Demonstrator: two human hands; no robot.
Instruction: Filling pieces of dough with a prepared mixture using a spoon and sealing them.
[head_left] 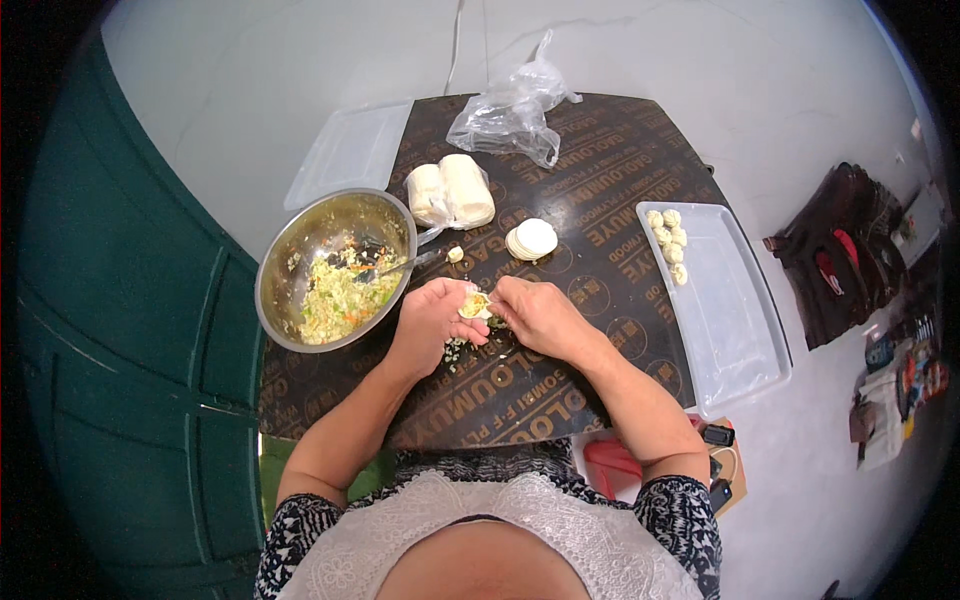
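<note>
My left hand (424, 318) cups a round dumpling wrapper (475, 304) with yellow-green chopped filling in its middle. Fingers of my right hand (543, 314) pinch the wrapper's right edge, and the filling still shows at the top. Just beyond the hands lies a short stack of round white wrappers (532, 239). To the left, a steel bowl (268, 318) holds chopped vegetable filling (345, 295) with green and orange bits. A utensil (412, 262) with a dark handle leans over its rim, beside a small pale lump (456, 255).
Packed wrapper stacks (452, 192) in clear plastic stand behind the bowl. A crumpled clear bag (515, 112) lies at the far edge. On the right, a plastic tray (735, 325) carries several shaped dumplings (670, 240); another tray (352, 150) sits far left. Filling crumbs (455, 352) dot the dark table (450, 405).
</note>
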